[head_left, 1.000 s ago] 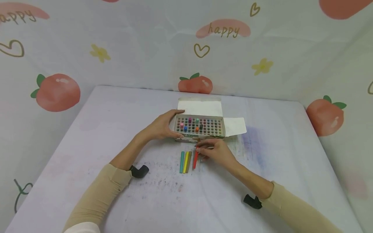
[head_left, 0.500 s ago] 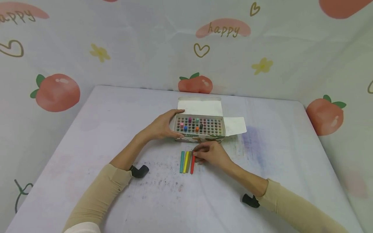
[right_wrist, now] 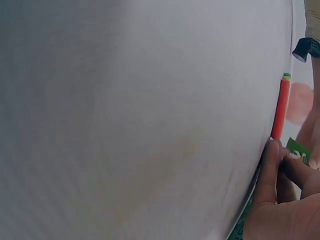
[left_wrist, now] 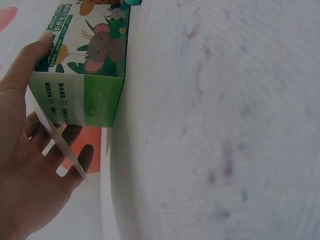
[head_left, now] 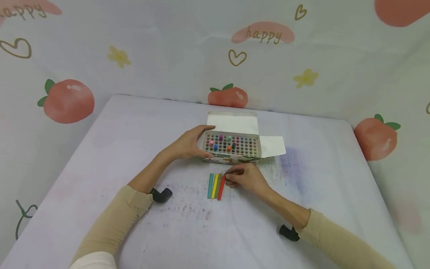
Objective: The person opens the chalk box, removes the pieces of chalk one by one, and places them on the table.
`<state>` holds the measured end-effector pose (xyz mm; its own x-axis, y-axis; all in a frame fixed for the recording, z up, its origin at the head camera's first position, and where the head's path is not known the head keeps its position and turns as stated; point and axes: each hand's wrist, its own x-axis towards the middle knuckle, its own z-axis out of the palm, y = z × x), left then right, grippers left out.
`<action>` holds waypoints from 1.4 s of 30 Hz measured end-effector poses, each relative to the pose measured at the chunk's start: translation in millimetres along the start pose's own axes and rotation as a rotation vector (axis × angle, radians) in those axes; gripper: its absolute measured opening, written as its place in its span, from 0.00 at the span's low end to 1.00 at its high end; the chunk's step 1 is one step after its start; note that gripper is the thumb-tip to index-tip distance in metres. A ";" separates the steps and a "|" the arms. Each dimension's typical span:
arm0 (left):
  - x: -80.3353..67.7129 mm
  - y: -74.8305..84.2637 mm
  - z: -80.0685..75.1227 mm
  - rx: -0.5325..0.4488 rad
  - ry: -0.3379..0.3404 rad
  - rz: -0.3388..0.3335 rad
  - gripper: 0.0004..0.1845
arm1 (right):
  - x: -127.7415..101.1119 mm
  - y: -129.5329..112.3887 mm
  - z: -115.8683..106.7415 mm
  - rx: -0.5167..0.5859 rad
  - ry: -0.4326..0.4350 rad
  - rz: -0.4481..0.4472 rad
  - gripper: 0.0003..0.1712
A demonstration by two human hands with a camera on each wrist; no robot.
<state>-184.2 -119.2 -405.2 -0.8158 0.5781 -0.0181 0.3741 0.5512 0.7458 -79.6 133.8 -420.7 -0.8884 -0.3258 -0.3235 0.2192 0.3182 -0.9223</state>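
Right hand (head_left: 246,178) pinching red chalk (head_left: 221,191), box (left_wrist: 85,80) cropped

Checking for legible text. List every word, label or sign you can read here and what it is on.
"happy": backdrop cloth, on the pink patch above the table.
"happy", partly cut off: same cloth, top left corner.
Print on the chalk box: too small and blurred to read.
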 end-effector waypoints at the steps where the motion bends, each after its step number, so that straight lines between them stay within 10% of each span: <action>1: 0.5 0.5 -0.1 0.001 -0.002 0.001 0.56 | -0.8 -1.1 -1.3 -0.002 0.008 0.001 0.10; 42: 1.9 1.7 1.2 0.028 -0.002 0.008 0.56 | 15.4 -47.8 -53.9 -0.224 0.205 -0.414 0.09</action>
<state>-184.6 -116.4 -404.8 -0.8119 0.5836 -0.0139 0.3924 0.5632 0.7272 -125.5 161.6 -370.2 -0.9481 -0.2908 0.1284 -0.2399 0.3896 -0.8892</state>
